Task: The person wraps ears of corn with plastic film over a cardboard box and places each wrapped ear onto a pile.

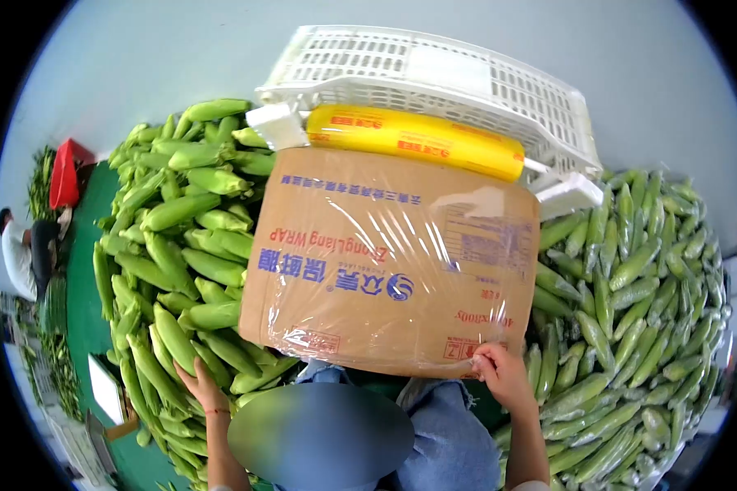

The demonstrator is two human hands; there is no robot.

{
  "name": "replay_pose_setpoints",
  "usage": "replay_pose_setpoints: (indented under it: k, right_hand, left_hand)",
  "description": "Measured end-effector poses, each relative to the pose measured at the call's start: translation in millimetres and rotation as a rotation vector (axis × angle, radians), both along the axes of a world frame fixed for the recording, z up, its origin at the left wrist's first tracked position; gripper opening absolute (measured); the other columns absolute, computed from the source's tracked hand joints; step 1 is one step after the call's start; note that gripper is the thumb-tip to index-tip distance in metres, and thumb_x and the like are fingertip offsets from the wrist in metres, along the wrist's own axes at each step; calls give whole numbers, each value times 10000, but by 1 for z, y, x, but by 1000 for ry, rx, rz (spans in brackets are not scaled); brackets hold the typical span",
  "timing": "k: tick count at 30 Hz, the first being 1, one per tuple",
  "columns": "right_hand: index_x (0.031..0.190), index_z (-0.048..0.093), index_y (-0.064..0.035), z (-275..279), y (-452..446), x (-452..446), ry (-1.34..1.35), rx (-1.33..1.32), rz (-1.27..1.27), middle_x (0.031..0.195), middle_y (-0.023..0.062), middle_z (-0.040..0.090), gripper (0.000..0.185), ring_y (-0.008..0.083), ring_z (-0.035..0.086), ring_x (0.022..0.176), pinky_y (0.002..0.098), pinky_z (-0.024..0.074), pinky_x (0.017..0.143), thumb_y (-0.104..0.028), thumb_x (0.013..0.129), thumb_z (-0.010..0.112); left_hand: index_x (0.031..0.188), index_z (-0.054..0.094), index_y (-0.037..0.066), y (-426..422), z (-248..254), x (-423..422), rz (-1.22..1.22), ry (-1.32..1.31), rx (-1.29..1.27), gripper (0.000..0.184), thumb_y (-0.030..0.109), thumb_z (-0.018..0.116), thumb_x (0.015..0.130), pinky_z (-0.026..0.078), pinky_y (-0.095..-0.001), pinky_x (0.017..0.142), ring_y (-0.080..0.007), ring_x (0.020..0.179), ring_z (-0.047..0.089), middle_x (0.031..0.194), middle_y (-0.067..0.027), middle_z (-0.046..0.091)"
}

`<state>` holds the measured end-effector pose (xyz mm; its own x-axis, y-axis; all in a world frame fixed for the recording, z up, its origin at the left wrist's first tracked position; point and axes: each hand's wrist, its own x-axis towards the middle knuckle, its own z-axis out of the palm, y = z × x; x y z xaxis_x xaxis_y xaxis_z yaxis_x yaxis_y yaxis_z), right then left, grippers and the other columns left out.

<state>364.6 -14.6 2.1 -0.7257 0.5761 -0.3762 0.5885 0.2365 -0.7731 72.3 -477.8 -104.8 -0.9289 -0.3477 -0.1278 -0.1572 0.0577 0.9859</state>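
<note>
My left hand (201, 389) is at the heap of green-husked corn on the left, its thumb and fingers around the lower end of an ear of corn (174, 335). At the near right corner of a cardboard box (385, 245), my right hand (502, 375) pinches the edge of clear plastic wrap (401, 356). The film lies stretched over the box top, with creases and glare. It comes from a yellow roll of wrap (413, 139) mounted on a rod between two white foam blocks at the far side.
Husked ears wrapped in film (630, 303) are piled on the right. A white plastic crate (434, 69) stands behind the roll. Far left, a person in a white top (18, 255) sits near a red container (70, 174) on the green floor (90, 270).
</note>
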Motion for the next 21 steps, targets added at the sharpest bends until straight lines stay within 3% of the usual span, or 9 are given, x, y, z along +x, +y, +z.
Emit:
replay_pose_setpoints:
  k: [4, 6, 9, 12, 15, 17, 19, 20, 21]
  right_hand:
    - [954, 597, -56, 2, -4, -2, -47, -11, -17, 739, 80, 660, 131, 194, 661, 649, 302, 502, 611, -181, 932, 564]
    - [959, 594, -55, 0, -9, -1, -51, 82, -5, 748, 93, 659, 138, 216, 664, 679, 323, 502, 625, -187, 930, 566]
    - [939, 594, -36, 11, -18, -7, -136, 285, 29, 776, 101, 674, 137, 207, 681, 741, 327, 515, 663, -168, 940, 553]
    - [918, 588, 3, 34, -20, 5, 149, -81, -59, 768, 91, 670, 163, 176, 664, 740, 325, 531, 710, -149, 954, 543]
    - [1009, 587, -16, 59, -19, -24, 733, -446, -375, 1039, 125, 659, 189, 210, 637, 979, 355, 497, 884, -184, 922, 596]
    - [1024, 585, -34, 38, -9, -73, 485, 354, 92, 1119, 120, 635, 260, 233, 593, 1075, 395, 469, 912, -246, 882, 637]
    - [1025, 599, -52, 5, -5, -109, 293, 878, 215, 1053, 97, 640, 321, 267, 576, 1044, 415, 453, 880, -304, 837, 661]
    - [1024, 602, -57, 1, 2, -119, 286, 889, 214, 1033, 93, 636, 330, 272, 577, 1007, 409, 456, 848, -317, 830, 664]
    - [1023, 606, -62, -2, 6, -126, 277, 897, 202, 1013, 89, 632, 339, 278, 579, 970, 403, 460, 815, -329, 823, 666]
  left_hand:
    - [1464, 306, 66, 96, 77, 12, -563, 465, -571, 693, 71, 635, 855, 399, -382, 1014, -288, 1237, 459, 1373, -155, 468]
    - [1365, 479, 96, 159, 131, -3, -1073, 576, -1032, 595, 106, 668, 801, 443, -384, 961, -307, 1147, 522, 1259, -157, 548]
    - [1274, 576, 161, 247, 150, -4, -1489, 1025, -929, 570, 141, 710, 720, 495, -362, 872, -278, 1028, 575, 1128, -118, 600]
    - [1287, 565, 188, 287, 141, -2, -1644, 1010, -843, 603, 169, 720, 704, 510, -343, 835, -258, 997, 586, 1085, -90, 611]
    - [1298, 555, 187, 301, 134, -7, -1749, 871, -848, 619, 186, 728, 704, 509, -339, 840, -257, 991, 584, 1061, -80, 611]
    - [1287, 561, 155, 304, 135, -8, -1782, 747, -800, 584, 194, 727, 728, 505, -344, 864, -292, 1025, 578, 1124, -100, 596]
    - [1268, 571, 138, 293, 128, 1, -1463, 947, -837, 558, 202, 729, 737, 507, -355, 870, -329, 1077, 565, 1199, -122, 572]
    - [1258, 576, 130, 284, 125, 8, -1296, 1040, -855, 545, 206, 729, 741, 509, -361, 873, -347, 1103, 559, 1236, -132, 561]
    - [1235, 587, 102, 261, 122, 21, -1224, 847, -755, 527, 225, 740, 746, 509, -394, 879, -403, 1186, 512, 1346, -154, 491]
